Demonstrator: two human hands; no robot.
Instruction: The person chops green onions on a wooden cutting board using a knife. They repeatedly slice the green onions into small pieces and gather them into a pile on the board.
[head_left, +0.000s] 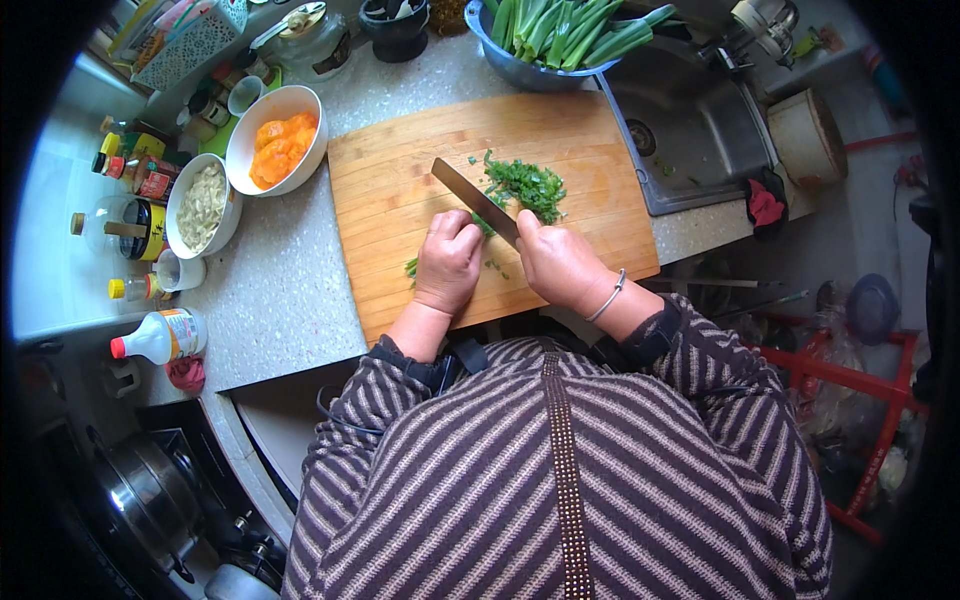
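Observation:
My right hand (559, 259) grips the handle of a kitchen knife (474, 199), whose blade slants up and to the left over the wooden cutting board (397, 176). On the board's left-hand part, my left hand (451, 262) is closed over a bunch of green scallions. Cut ends of the scallions (411, 268) stick out at the left of this hand, and green pieces show between its knuckles and the blade. A heap of chopped scallion greens (529, 185) lies on the far side of the blade. A few loose bits are scattered near the knife.
Left of the board stand a bowl of orange pieces (281, 150) and a bowl of pale chopped food (199, 210), with several bottles along the wall. A blue basin of long greens (547, 71) adjoins the sink (675, 112). A steel pot (142, 495) is at lower left.

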